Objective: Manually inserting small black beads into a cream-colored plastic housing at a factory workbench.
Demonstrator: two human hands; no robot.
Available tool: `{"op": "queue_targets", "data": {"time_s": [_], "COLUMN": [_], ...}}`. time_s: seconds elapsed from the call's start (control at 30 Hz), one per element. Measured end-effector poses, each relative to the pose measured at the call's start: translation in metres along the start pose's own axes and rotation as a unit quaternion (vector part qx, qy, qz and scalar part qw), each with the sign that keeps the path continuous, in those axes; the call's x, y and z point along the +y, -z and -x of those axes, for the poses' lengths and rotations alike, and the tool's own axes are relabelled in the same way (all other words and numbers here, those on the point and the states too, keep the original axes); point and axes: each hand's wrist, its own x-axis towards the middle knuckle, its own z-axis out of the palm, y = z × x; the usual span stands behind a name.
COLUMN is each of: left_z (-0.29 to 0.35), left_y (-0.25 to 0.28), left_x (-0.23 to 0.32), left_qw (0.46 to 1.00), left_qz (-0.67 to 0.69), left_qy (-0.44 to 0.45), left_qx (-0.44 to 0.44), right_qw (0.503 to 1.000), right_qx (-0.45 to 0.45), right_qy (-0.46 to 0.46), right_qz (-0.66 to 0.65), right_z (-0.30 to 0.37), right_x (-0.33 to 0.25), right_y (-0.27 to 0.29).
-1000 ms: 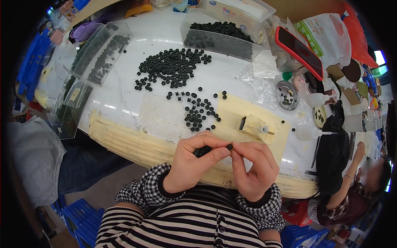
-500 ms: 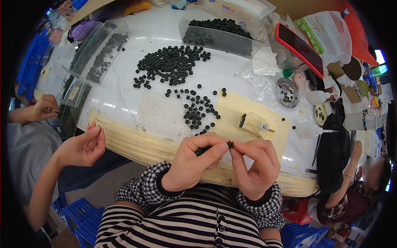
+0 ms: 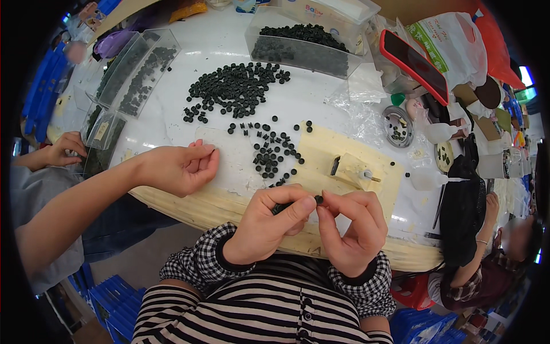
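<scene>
A small black round piece [image 3: 319, 200], like a tiny ribbed wheel, sits at the meeting fingertips of both hands over the table's front edge. My left hand [image 3: 268, 221] is closed, with thumb and forefinger pinching that piece. More black pieces [image 3: 279, 207] show in the curl of its fingers, partly hidden. My right hand [image 3: 356, 229] is closed too, its thumb and forefinger at the piece's right side. Just beyond my hands lies a loose scatter of the same black pieces [image 3: 268, 162], with a larger pile [image 3: 229, 89] farther back.
To the right, a yellowish block fixture [image 3: 356, 172] with a metal pin stands on a yellow sheet [image 3: 318, 140]. Clear bins [image 3: 298, 63] hold black pieces behind. A red-cased phone [image 3: 413, 66] leans at back right. A co-worker's hand [image 3: 192, 166] reaches over the table from the left.
The piece between my fingertips has turned, now showing its round face. My hands stay in place. The co-worker's near hand has moved right across the table edge toward the scattered pieces.
</scene>
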Motion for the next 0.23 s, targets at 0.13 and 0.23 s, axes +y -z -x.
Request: {"op": "queue_targets", "data": {"time_s": [0.13,0.23], "left_z": [-0.0003,-0.0006], "left_y": [-0.0001,0.0006], "left_x": [0.0007,0.0008], "left_qw": [0.999,0.998], "left_qz": [-0.044,-0.055], "left_qy": [-0.006,-0.032], "left_qx": [0.007,0.007], "right_qw": [1.0,1.0], "right_qx": [-0.001,-0.004], "right_qy": [0.002,0.003], "right_qz": [0.001,0.006], "right_z": [0.0001,0.0004], "right_x": [-0.0002,0.0002], "right_y": [0.0006,0.001]}}
